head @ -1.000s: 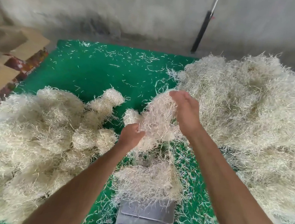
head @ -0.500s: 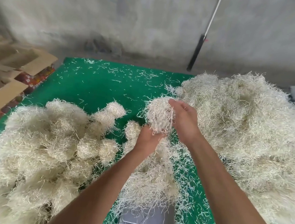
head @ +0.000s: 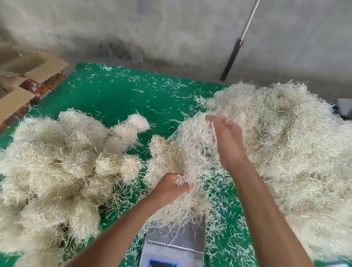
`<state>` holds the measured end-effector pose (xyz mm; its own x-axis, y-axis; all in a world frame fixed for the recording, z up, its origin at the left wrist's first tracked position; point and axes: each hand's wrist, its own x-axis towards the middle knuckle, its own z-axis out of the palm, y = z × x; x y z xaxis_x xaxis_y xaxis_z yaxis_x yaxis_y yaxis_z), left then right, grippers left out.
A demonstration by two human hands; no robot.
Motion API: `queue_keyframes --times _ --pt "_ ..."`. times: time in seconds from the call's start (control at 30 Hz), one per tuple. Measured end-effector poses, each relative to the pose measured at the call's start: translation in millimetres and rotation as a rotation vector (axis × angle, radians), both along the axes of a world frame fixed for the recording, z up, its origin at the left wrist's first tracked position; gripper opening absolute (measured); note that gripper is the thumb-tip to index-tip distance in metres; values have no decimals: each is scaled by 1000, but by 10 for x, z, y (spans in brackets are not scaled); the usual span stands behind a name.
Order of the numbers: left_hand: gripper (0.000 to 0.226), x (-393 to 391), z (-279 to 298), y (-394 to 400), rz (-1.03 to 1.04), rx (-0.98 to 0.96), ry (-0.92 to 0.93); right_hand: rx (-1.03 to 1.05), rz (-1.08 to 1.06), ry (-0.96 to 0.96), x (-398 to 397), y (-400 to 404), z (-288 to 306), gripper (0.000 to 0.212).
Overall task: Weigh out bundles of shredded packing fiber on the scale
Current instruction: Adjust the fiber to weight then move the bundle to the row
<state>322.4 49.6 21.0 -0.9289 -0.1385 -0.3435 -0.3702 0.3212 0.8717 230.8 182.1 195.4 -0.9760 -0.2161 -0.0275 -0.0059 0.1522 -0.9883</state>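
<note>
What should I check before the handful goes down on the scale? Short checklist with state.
1. Left hand grips the bottom of the handful: ok.
2. Right hand steadies the handful's top, fingers against it: ok.
3. Handful is above the scale: ok.
4. Pan free of fiber: not ok, a tuft already lies on it and strands hang over the edge.
5. Display readable: cannot tell, lit but blurred.
6. Handful separated from the big pile: cannot tell, the two overlap in this view.
</note>
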Motion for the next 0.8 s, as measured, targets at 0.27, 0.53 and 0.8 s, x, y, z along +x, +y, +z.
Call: queue_keyframes --times 0.27,0.53,0.8 --pt "65 550 -238 5 -221 -414 -161 720 264 -99 637 308 -1409 56" --pt "117 936 -284 -92 22 32 -208 947 332 -66 1046 417 -1716 47" --pt "49 822 -240 -70 127 -9 88 1196 262 -45 1012 671 -1616 51"
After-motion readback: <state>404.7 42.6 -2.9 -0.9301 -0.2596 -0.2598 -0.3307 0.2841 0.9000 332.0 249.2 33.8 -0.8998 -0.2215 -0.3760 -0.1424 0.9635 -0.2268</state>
